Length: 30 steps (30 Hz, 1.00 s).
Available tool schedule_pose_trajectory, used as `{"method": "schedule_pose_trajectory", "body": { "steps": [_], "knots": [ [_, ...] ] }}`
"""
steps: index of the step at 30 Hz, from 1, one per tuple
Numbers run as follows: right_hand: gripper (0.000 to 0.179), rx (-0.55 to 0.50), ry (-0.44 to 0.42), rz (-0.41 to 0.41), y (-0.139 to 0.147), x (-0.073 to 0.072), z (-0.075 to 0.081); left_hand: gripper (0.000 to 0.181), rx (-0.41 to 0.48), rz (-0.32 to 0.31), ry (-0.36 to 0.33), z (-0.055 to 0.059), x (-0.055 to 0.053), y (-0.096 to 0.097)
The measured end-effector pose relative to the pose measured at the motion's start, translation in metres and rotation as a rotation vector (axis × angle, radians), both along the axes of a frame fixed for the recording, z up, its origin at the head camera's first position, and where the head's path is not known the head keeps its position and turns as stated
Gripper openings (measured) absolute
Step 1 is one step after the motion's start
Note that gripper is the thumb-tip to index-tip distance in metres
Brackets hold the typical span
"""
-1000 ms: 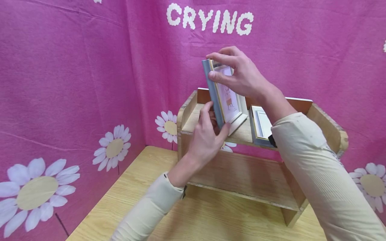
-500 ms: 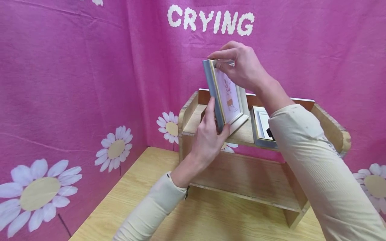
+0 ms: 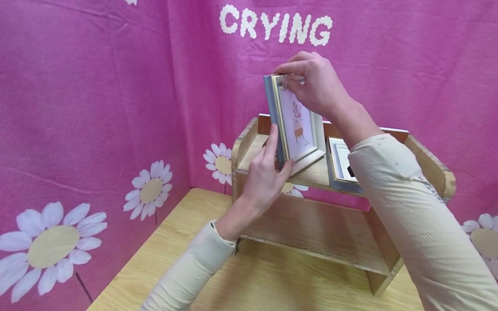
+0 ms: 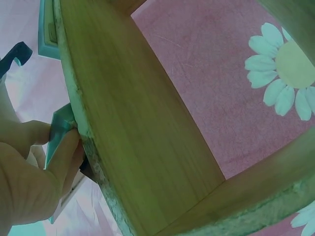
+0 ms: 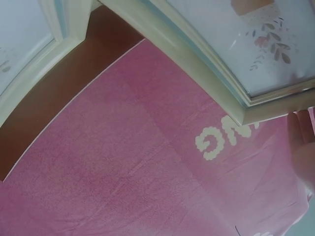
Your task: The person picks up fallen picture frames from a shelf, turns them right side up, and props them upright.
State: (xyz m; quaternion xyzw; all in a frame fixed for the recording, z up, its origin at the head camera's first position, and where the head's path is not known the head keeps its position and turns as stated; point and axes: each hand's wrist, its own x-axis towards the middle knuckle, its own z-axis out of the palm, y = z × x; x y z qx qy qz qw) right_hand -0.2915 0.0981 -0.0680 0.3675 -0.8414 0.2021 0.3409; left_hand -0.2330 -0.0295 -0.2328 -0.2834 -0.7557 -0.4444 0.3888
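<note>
A picture frame with a plant print stands tilted on the top board of a small wooden shelf. Its outer side is grey-blue and its front moulding is cream. My left hand grips the lower left corner, thumb at the front and index finger up along the side. At the top edge, my right hand pinches the frame with its fingers over the back and the thumb in front. The left wrist view shows that lower corner between thumb and fingers. In the right wrist view, the right fingertips touch the top edge.
A second picture frame stands to the right on the same board, partly hidden by the right sleeve. The shelf's raised right side lies beyond it. A pink curtain with daisies hangs behind the wooden table.
The frame has turned slightly, showing more of its print. My right thumb has moved up toward the top edge, and my left index finger has straightened along the side.
</note>
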Motion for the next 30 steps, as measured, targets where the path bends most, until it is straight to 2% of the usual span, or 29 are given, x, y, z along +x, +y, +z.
{"method": "schedule_pose_trajectory", "body": {
  "steps": [5,11,20,30],
  "knots": [
    [0.027,0.03,0.083,0.01,0.003,-0.005,-0.003,0.078,0.0,-0.01,0.009,0.0,-0.003,-0.003],
    [0.029,0.049,0.114,0.016,0.002,-0.009,-0.004,0.079,0.007,-0.026,-0.009,0.001,-0.003,-0.009],
    [0.032,0.066,0.046,-0.121,0.009,-0.008,-0.005,0.082,-0.001,-0.042,-0.071,0.003,-0.003,-0.014],
    [0.031,0.071,0.05,-0.154,0.01,-0.01,-0.003,0.08,0.014,-0.074,-0.081,0.002,-0.006,-0.022]
  ]
}}
